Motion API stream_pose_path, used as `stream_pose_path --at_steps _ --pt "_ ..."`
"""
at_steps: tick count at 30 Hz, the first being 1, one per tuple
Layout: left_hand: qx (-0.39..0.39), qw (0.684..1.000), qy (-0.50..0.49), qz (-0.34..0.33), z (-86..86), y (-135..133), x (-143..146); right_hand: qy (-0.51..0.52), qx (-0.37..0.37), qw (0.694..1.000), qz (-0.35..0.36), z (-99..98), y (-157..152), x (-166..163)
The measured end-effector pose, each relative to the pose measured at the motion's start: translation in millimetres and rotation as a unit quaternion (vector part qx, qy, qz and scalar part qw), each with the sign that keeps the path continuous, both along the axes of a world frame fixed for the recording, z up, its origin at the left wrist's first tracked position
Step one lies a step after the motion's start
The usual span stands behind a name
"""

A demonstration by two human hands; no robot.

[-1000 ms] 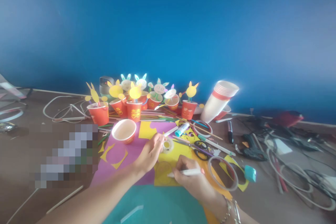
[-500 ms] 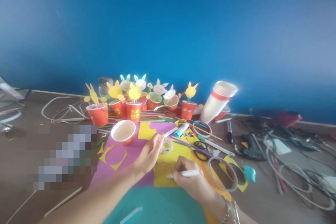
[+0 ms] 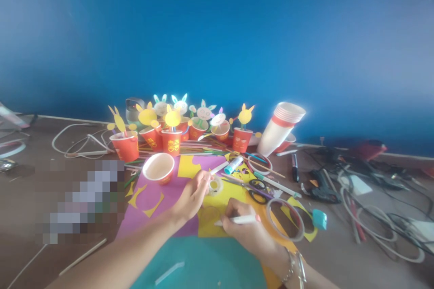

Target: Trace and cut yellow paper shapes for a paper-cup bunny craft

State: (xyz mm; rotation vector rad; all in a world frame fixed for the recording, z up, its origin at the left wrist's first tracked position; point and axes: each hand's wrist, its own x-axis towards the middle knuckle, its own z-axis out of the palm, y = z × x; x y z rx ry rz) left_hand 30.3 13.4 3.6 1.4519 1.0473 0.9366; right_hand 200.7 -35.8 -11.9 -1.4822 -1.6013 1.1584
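A circle (image 3: pixel 210 213) is outlined, uncut, on yellow paper (image 3: pixel 205 232), the marker (image 3: pixel 244 219) pinched by the right hand (image 3: pixel 247 231), finger state of the left hand (image 3: pixel 192 193) unclear.

Legible sign: gold double-happiness character (囍, two 喜 side by side), on the front of the upright red paper cup (image 3: pixel 172 144) in the middle of the row. Tilted red cup (image 3: pixel 151 139) just left of it in view: gold characters, slanted, too blurred to read with certainty. Red cup (image 3: pixel 242 141) farther right: pale marks on its front, illegible.
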Motion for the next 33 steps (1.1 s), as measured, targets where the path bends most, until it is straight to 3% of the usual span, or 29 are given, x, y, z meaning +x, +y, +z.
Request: stream_pose_path --at_steps 26,33 --pt "0.0 1.0 0.0 0.005 2.6 0 0 0.023 -0.027 0.999 0.001 0.0 0 -2" --pt "-0.004 1.0 0.0 0.005 4.4 -1 1 0.098 -0.034 0.992 -0.073 15.3 4 7"
